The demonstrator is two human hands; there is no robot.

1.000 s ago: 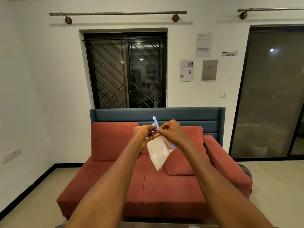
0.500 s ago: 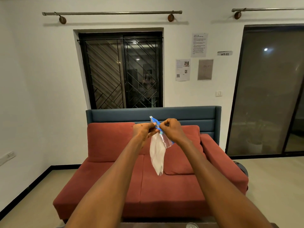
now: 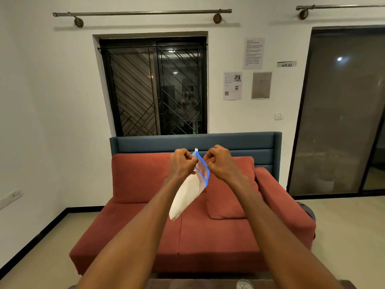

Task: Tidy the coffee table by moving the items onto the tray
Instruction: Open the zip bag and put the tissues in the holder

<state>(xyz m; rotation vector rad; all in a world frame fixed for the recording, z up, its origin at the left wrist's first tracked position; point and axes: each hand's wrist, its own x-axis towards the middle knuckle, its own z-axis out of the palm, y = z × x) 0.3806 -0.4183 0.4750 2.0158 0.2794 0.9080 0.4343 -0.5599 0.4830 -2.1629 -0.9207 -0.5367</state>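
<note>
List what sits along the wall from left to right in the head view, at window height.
Barred window → two paper sheets side by side → light switch → dark glass sliding door.

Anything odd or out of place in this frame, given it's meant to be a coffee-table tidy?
Nothing is spilled or damaged. The odd part: both hands, left hand and right hand, pinch the blue-edged mouth of a clear zip bag in mid-air before the red sofa. No tray shows; only the table edge does.
</note>
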